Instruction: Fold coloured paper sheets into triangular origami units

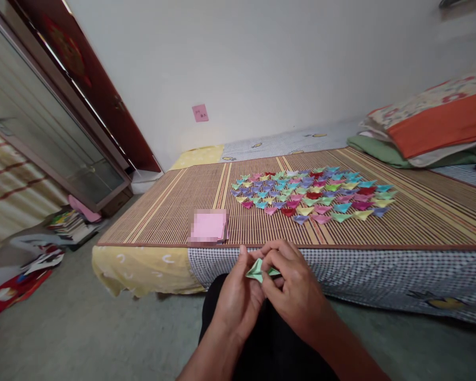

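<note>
A small light-green folded paper (256, 271), shaped with pointed ends, is held between my two hands above my lap. My left hand (238, 296) cradles it from the left, thumb up and fingers beneath. From the right, my right hand (291, 278) pinches its near side with thumb and fingers, hiding part of it. Beyond my hands, several rows of folded paper pieces (309, 193) in many colours rest on the striped mat. A stack of pink paper sheets (209, 226), partly blurred out, lies near the mat's front edge, ahead and to the left.
The striped mat (162, 203) covers a bed with a checked and yellow sheet (143, 270) hanging over its front. Pillows and folded bedding (436, 119) are piled at the right. A pink note (200, 112) sticks to the wall. Books (65, 225) stand on the floor at left.
</note>
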Demonstrator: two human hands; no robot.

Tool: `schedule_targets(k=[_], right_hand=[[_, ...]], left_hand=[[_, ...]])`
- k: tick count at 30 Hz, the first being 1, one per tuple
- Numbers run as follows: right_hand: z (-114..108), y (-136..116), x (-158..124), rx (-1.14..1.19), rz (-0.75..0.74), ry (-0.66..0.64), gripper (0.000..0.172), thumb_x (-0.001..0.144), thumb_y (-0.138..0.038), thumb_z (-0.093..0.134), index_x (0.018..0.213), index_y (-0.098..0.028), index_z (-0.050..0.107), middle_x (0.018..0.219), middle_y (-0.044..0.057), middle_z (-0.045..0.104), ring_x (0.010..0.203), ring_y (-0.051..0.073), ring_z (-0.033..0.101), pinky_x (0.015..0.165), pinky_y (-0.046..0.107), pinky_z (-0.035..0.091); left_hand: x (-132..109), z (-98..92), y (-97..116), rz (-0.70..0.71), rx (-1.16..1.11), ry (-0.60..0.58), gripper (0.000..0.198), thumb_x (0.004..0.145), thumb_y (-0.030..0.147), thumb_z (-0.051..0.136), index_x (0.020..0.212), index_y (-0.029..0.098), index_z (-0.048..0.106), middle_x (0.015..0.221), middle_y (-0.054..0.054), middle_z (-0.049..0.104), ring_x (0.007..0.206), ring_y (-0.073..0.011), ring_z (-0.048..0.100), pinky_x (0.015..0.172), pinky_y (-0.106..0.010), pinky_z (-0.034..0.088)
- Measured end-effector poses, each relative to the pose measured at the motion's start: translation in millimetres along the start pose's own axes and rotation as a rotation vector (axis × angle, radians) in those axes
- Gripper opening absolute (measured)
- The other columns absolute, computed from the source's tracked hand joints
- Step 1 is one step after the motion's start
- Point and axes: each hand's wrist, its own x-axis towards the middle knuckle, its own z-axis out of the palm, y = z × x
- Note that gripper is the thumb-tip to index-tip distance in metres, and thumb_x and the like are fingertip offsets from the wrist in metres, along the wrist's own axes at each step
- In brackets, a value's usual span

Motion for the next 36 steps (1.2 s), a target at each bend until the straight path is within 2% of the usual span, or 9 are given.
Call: schedule_targets(k=[4,8,12,15,22,26,28,30,36], right_hand=[[-1,3,-1,-0.005,0.009,0.001,0.023,0.08,-0.001,0.051,0.075,-0.023,0.048,0.099,0.008,0.062,0.095,0.027,0.059,0.083,0.043,0.048],[-9,9,-2,0.036,0.042,-0.002,0.018,0.084,-0.006,0.054,0.076,-0.022,0.055,0.098,0.007,0.062,0.097,0.026,0.061,0.086,0.04,0.047],[-21,22,-3,0.061,0.094,0.014,0.014,0.085,-0.012,0.055,0.075,-0.023,0.057,0.101,0.007,0.064,0.101,0.025,0.062,0.087,0.036,0.047],[-27,38,-6,0.06,0.131,0.06,0.012,0.083,-0.015,0.056,0.073,-0.023,0.057,0.101,0.006,0.066,0.101,0.025,0.064,0.089,0.036,0.046],[-29,83,-25,0.052,0.231,0.083,0.015,0.084,-0.025,0.058,0.069,-0.024,0.059,0.09,0.005,0.066,0.09,0.025,0.065,0.082,0.036,0.047],[-27,102,-33,0.01,0.293,0.06,0.017,0.085,-0.03,0.059,0.069,-0.024,0.061,0.078,0.003,0.063,0.075,0.023,0.062,0.068,0.033,0.045],[-26,108,-31,0.0,0.307,0.065,0.018,0.086,-0.031,0.058,0.069,-0.024,0.062,0.076,0.003,0.063,0.073,0.023,0.061,0.066,0.033,0.044],[-25,109,-26,0.002,0.31,0.062,0.018,0.086,-0.03,0.058,0.071,-0.023,0.062,0.077,0.003,0.063,0.073,0.022,0.061,0.067,0.032,0.044],[-6,99,1,0.023,0.262,-0.004,0.016,0.089,-0.024,0.056,0.073,-0.023,0.061,0.081,0.003,0.064,0.079,0.022,0.064,0.072,0.032,0.048]], left_hand=[[1,-1.8,-1,0.007,0.007,0.038,0.048,0.09,0.058,0.07,0.102,0.011,0.074,0.107,-0.013,0.075,0.106,-0.0278,0.07,0.09,-0.037,0.057],[3,-13.2,-2,-0.012,0.042,0.076,0.053,0.091,0.062,0.066,0.105,0.012,0.073,0.104,-0.013,0.074,0.095,-0.0239,0.07,0.081,-0.034,0.058],[5,-30.9,-1,-0.008,0.143,0.146,0.048,0.084,0.055,0.076,0.103,0.012,0.073,0.101,-0.012,0.075,0.092,-0.0225,0.07,0.079,-0.033,0.057],[3,-45.1,1,0.013,0.284,0.17,0.046,0.079,0.052,0.082,0.1,0.012,0.073,0.097,-0.013,0.077,0.086,-0.0213,0.072,0.076,-0.029,0.054],[6,-75.4,2,0.217,0.761,0.195,0.038,0.089,0.052,0.069,0.093,0.014,0.07,0.086,-0.008,0.076,0.074,-0.0174,0.069,0.072,-0.027,0.051],[24,-106.7,-14,0.383,1.032,0.187,0.032,0.097,0.046,0.056,0.09,0.017,0.066,0.083,-0.005,0.07,0.076,-0.0196,0.065,0.072,-0.029,0.052],[35,-124.6,-26,0.435,1.259,0.175,0.029,0.101,0.04,0.048,0.092,0.019,0.065,0.082,-0.005,0.068,0.076,-0.0204,0.065,0.07,-0.029,0.05],[44,-138.3,-38,0.437,1.316,0.157,0.024,0.099,0.034,0.05,0.088,0.019,0.065,0.079,-0.005,0.068,0.075,-0.0217,0.065,0.069,-0.03,0.049],[51,-144.1,-58,0.434,1.385,0.053,0.018,0.097,0.024,0.051,0.089,0.021,0.066,0.081,-0.004,0.07,0.076,-0.0205,0.066,0.072,-0.028,0.046]])
